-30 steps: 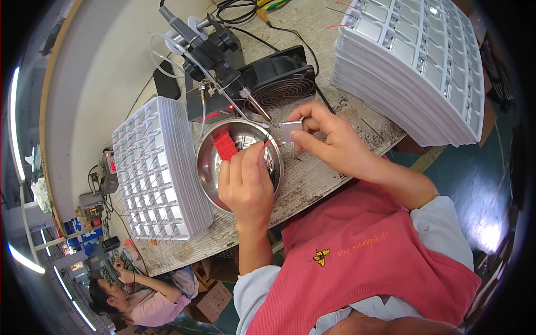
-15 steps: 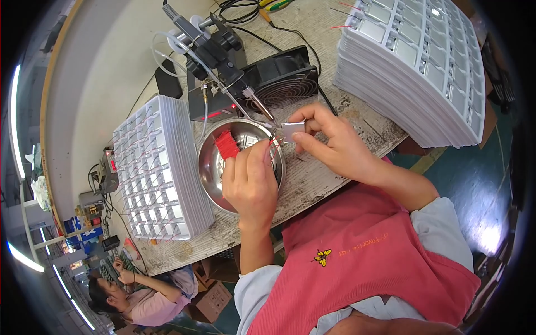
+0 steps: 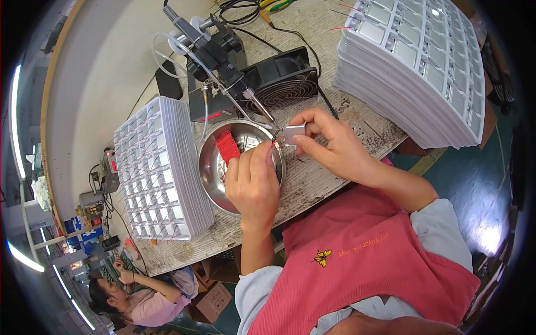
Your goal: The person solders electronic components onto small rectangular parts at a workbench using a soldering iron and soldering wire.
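Note:
My right hand [image 3: 335,142] pinches a small flat silver battery cell [image 3: 294,134] between thumb and fingers, its wired end turned toward the soldering iron tip [image 3: 271,118]. Over the round metal bowl [image 3: 209,187] my left hand [image 3: 254,181] is closed on a thin red wire [image 3: 274,145], which reaches the end of the cell just under the tip. Whether tip and wire touch is too small to tell. In the bowl lies a bundle of red wires [image 3: 227,147], with loose dark wires beside it.
A stack of white trays [image 3: 192,184] with wired cells stands at left; a taller tray stack [image 3: 402,84] is at right. Behind the bowl are a black fan [image 3: 285,78] and the iron's stand [image 3: 215,56]. A co-worker [image 3: 139,296] sits at lower left.
Both hands have shifted only very slightly, the cell and red wire staying close to the soldering tip. The left hand remains over the bowl.

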Motion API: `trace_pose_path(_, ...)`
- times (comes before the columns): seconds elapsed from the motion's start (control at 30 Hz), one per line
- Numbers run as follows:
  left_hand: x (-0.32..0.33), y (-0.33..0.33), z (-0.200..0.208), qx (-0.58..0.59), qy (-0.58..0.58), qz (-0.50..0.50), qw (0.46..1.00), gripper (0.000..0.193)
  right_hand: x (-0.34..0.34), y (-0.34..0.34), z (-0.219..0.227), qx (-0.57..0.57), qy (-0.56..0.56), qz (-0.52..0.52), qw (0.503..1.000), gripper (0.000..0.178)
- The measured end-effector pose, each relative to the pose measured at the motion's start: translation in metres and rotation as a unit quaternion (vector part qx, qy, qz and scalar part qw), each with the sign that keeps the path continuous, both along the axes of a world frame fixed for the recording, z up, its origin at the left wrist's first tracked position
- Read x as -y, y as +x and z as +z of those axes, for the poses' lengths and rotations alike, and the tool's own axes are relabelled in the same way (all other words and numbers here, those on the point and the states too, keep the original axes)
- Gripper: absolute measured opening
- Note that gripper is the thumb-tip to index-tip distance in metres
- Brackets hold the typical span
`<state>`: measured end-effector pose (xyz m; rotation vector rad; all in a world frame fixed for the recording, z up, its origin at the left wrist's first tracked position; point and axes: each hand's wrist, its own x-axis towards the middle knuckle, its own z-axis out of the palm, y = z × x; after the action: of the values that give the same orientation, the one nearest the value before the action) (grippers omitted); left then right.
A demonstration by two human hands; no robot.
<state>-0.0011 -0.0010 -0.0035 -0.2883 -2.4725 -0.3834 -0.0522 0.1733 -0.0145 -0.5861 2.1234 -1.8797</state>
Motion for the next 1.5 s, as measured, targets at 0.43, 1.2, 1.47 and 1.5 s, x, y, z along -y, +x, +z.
trace_pose_path(0.43,0.000,0.001,0.001,0.005,0.002,-0.001,1.000,0.013,0.005,0.003,-0.007,-0.029,-0.043,-0.035,0.998,0.024)
trace_pose_path(1.2,0.035,0.025,-0.021,0.026,0.007,0.080,0.996,0.009,-0.049,0.009,0.028,-0.038,0.046,-0.009,0.998,0.024)
trace_pose_path(1.47,0.046,0.032,-0.028,0.084,-0.015,0.108,0.991,0.008,-0.114,-0.023,0.131,-0.224,0.028,-0.153,0.962,0.015)
trace_pose_path(1.5,0.047,0.032,-0.029,0.099,-0.015,0.108,0.989,0.009,-0.125,-0.042,0.139,-0.236,0.028,-0.181,0.954,0.016)
